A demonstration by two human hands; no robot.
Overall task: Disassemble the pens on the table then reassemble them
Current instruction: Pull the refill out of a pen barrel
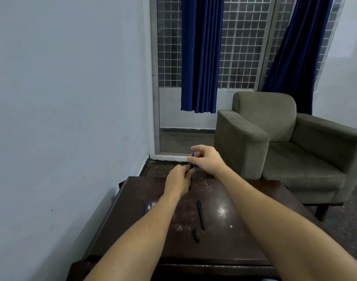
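One scratched dark table (244, 242), armchair (264, 118) beyond; left fingers (188, 173) grip black barrel (191, 166), right fingers (195, 148) pinch blue piece (192, 153).

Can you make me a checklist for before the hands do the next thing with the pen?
1. Left hand grips the dark pen body: ok.
2. Right hand pinches the blue piece: ok.
3. Blue piece lined up with the pen body: cannot tell.
4. Long black piece and short black piece lie on the table, away from its edges: ok.
5. Blue parts beside the left forearm all there: cannot tell, partly hidden.
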